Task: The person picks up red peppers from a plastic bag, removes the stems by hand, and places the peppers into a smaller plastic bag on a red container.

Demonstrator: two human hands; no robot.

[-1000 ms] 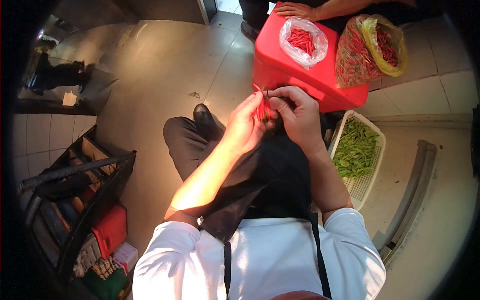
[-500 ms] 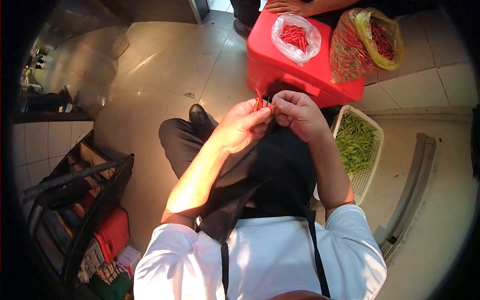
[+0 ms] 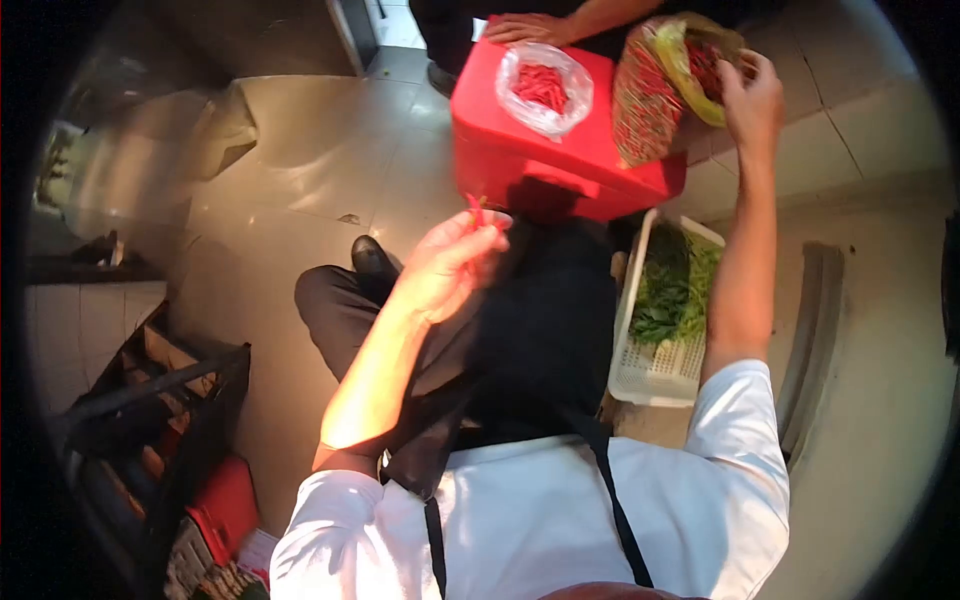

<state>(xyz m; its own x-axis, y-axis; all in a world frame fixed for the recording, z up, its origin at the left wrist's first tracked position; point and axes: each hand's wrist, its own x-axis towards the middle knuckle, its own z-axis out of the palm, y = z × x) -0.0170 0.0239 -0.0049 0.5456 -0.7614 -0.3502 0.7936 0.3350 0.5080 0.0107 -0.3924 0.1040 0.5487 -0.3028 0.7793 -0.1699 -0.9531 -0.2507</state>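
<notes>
Red chillies [image 3: 476, 212] stick up from the closed fingers of my left hand [image 3: 455, 262], which is above my lap. My right hand [image 3: 752, 98] is at the mouth of the yellowish bag of red chillies [image 3: 645, 108]; its fingers are bent and their tips are partly hidden at the opening, so what they hold cannot be made out. A clear plastic bag of red chillies [image 3: 541, 88] lies open left of it. Both bags rest on the red box [image 3: 520, 165].
A white basket [image 3: 655, 375] with green chillies or leaves stands right of my legs. Another person's hand [image 3: 530, 30] rests on the box's far edge. A black metal rack [image 3: 160, 385] stands at the left. A wall runs along the right.
My right hand has left my left hand and moved up and right to the yellowish bag. My left hand still holds chillies, slightly further left. The view has shifted a little.
</notes>
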